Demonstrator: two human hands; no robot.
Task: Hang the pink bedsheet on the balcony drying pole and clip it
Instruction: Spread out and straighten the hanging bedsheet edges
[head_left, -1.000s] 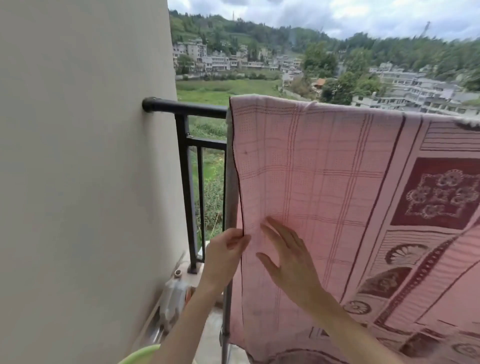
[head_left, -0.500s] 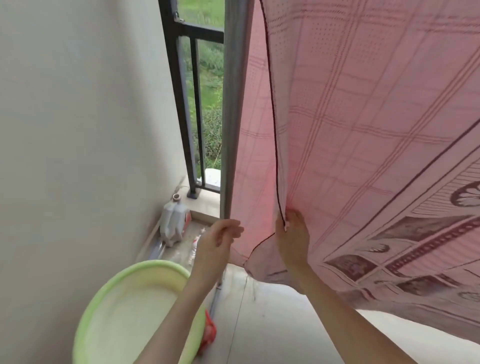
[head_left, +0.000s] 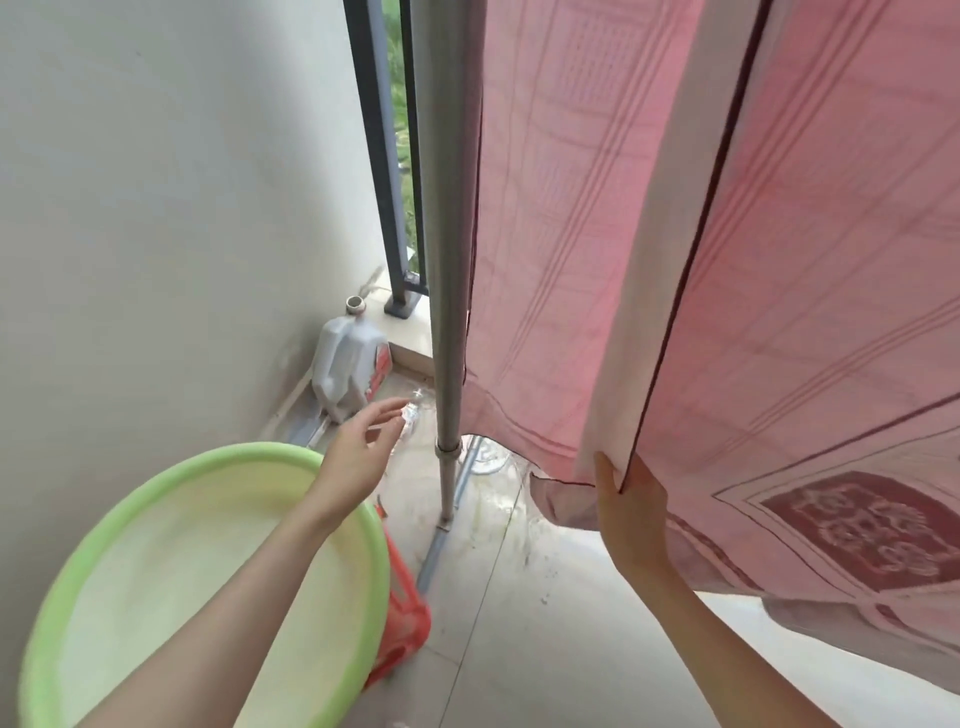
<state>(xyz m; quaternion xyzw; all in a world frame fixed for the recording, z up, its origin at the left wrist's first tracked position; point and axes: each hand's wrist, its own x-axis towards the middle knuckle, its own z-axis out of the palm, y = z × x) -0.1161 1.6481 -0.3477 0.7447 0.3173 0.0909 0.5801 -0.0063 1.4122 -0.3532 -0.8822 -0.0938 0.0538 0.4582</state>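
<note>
Now the right hand (head_left: 631, 506) pinches the sheet (head_left: 779, 260) edge at five o'clock, likely to pull it flat. Left hand (head_left: 358, 452) hangs loose, fingers apart, over the basin (head_left: 171, 480).

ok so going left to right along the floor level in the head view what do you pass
green basin → left hand → white jug → grey upright pole → right hand gripping the pink bedsheet edge
</note>
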